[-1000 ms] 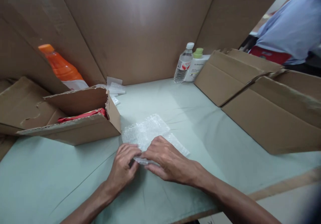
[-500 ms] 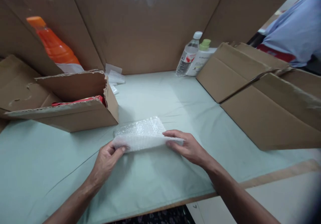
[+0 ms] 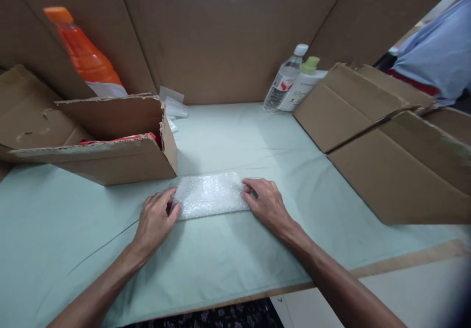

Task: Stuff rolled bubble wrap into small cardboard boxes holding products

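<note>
A folded piece of bubble wrap lies flat on the pale green table cover, right in front of me. My left hand has its fingers curled on the wrap's left end. Over at the right end, my right hand grips with bent fingers. Both hands press the fold down against the table.
An open cardboard box with something red inside sits at the left, an orange bottle behind it. A water bottle and a green-capped white bottle stand at the back. Flattened cartons lie right. Another person's blue shirt shows top right.
The bubble wrap, lifted and stretched between both hands half a second ago, has been folded over and laid flat. My hands have moved apart to its two ends.
</note>
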The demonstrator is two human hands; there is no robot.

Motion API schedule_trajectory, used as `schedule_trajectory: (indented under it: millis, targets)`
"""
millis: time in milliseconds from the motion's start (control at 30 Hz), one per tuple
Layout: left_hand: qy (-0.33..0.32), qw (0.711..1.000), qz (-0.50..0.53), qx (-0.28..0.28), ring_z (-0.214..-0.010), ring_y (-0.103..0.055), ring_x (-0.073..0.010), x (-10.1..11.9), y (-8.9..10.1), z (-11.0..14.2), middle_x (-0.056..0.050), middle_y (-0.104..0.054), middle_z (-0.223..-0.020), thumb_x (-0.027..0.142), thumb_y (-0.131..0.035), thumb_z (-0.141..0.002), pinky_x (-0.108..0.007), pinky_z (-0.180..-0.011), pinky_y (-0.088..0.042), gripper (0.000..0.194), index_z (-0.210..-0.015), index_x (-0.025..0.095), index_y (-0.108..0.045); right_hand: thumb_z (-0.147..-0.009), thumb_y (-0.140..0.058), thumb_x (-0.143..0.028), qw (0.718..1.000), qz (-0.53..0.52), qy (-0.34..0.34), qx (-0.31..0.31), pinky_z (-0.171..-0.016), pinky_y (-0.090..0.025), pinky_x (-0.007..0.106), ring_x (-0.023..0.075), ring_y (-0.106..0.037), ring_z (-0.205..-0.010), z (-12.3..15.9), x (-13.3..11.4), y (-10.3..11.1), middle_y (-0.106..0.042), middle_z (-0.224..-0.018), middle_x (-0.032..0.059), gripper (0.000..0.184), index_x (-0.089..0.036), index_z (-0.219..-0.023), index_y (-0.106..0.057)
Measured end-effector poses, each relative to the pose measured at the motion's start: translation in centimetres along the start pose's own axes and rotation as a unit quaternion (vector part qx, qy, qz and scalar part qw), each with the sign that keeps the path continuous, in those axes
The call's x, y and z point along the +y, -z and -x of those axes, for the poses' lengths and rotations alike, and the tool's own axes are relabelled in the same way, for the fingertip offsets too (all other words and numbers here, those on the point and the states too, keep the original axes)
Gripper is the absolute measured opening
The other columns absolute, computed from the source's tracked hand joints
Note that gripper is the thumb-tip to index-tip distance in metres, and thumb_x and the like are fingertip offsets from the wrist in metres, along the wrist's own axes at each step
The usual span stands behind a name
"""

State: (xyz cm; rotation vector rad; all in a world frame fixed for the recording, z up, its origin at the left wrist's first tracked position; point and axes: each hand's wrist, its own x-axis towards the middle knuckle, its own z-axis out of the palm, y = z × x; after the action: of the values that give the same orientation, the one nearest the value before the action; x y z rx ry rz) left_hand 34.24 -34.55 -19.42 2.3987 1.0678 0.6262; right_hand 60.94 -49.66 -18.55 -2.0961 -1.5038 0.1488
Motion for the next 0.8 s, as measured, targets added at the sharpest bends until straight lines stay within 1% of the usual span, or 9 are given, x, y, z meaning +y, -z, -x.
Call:
schedule_trajectory:
  millis: [167, 267, 367, 433, 467, 533, 600, 667, 800]
  targets:
    - [-0.051, 0.996, -0.068, 0.008, -0.075, -0.063, -0.0243, -0.4, 0.0, 0.2, -0.004, -0.067, -0.078, 0.024, -0.055, -0.088, -0.04, -0.079, -0.048, 0.037, -0.124, 0.014, -0.059, -0.087, -0.054, -0.018, 1.0, 0.0, 0.03, 0.01, -0.087, -0.045, 0.039, 0.022, -0.066, -0.08, -0.5, 0.3, -0.2, -0.072, -0.082, 0.0031, 0.025, -0.019, -0.109, -0.066]
    - [-0.096, 0.986, -0.118, 0.064, -0.095, -0.063, -0.029, 0.2, 0.6, 0.5, -0.013, -0.067, -0.104, 0.023, -0.055, -0.091, -0.044, -0.086, -0.049, 0.045, -0.135, 0.012, -0.051, -0.089, -0.055, -0.019, 0.998, 0.037, 0.05, 0.021, -0.087, -0.045, 0.04, 0.0235, -0.067, -0.083, -1.0, 0.1, 0.0, -0.073, -0.087, 0.0046, 0.026, -0.019, -0.112, -0.065]
    - [-0.163, 0.97, -0.139, 0.113, -0.113, -0.057, -0.033, 0.9, 1.1, 0.7, -0.019, -0.059, -0.127, 0.019, -0.057, -0.092, -0.048, -0.094, -0.046, 0.041, -0.132, 0.013, -0.053, -0.091, -0.056, -0.022, 0.99, 0.096, 0.088, 0.059, -0.088, -0.045, 0.043, 0.0293, -0.063, -0.103, -1.4, -0.7, 0.4, -0.071, -0.114, 0.0124, 0.029, -0.017, -0.119, -0.062]
    - [-0.194, 0.968, -0.134, 0.085, -0.112, -0.057, -0.0321, 1.2, 1.0, 0.7, -0.017, -0.061, -0.125, 0.016, -0.057, -0.092, -0.047, -0.094, -0.046, 0.033, -0.125, 0.014, -0.058, -0.093, -0.056, -0.023, 0.984, 0.108, 0.12, 0.07, -0.091, -0.045, 0.044, 0.0308, -0.059, -0.115, -1.4, -1.6, 0.4, -0.063, -0.131, 0.0152, 0.031, -0.016, -0.124, -0.06]
    - [-0.202, 0.969, -0.132, 0.06, -0.109, -0.058, -0.0313, 1.3, 0.9, 0.7, -0.015, -0.064, -0.12, 0.015, -0.057, -0.092, -0.046, -0.092, -0.047, 0.029, -0.121, 0.015, -0.06, -0.094, -0.056, -0.023, 0.983, 0.106, 0.139, 0.059, -0.093, -0.044, 0.045, 0.0305, -0.058, -0.117, -1.4, -2.1, 0.2, -0.061, -0.134, 0.015, 0.032, -0.017, -0.125, -0.06]
    - [-0.205, 0.97, -0.131, 0.012, -0.105, -0.058, -0.0302, 1.2, 0.4, 0.6, -0.013, -0.067, -0.112, 0.013, -0.055, -0.092, -0.045, -0.089, -0.047, 0.023, -0.113, 0.016, -0.063, -0.095, -0.055, -0.021, 0.98, 0.099, 0.173, 0.008, -0.094, -0.045, 0.045, 0.0298, -0.057, -0.119, -1.1, -2.8, -0.4, -0.063, -0.133, 0.0133, 0.03, -0.019, -0.123, -0.062]
    - [-0.195, 0.972, -0.132, -0.01, -0.103, -0.058, -0.0301, 1.0, 0.0, 0.6, -0.012, -0.068, -0.11, 0.013, -0.054, -0.092, -0.045, -0.087, -0.048, 0.021, -0.11, 0.016, -0.065, -0.094, -0.055, -0.017, 0.977, 0.087, 0.19, -0.049, -0.093, -0.045, 0.046, 0.0298, -0.057, -0.12, -0.9, -3.1, -1.1, -0.065, -0.131, 0.012, 0.028, -0.02, -0.12, -0.065]
    - [-0.185, 0.974, -0.13, -0.011, -0.104, -0.057, -0.0301, 0.8, -0.3, 0.6, -0.012, -0.067, -0.111, 0.015, -0.054, -0.092, -0.045, -0.088, -0.048, 0.021, -0.11, 0.017, -0.065, -0.094, -0.055, -0.017, 0.98, 0.057, 0.176, -0.069, -0.095, -0.046, 0.046, 0.0291, -0.057, -0.121, -0.9, -2.7, -1.5, -0.065, -0.131, 0.0116, 0.027, -0.02, -0.117, -0.067]
    - [-0.178, 0.978, -0.113, -0.007, -0.105, -0.057, -0.0293, 0.6, -0.5, 0.8, -0.011, -0.067, -0.112, 0.015, -0.052, -0.093, -0.045, -0.089, -0.048, 0.022, -0.111, 0.018, -0.065, -0.094, -0.055, -0.027, 0.997, 0.017, 0.079, 0.002, -0.099, -0.045, 0.046, 0.028, -0.058, -0.121, -1.7, -0.8, -0.5, -0.064, -0.132, 0.012, 0.026, -0.021, -0.117, -0.066]
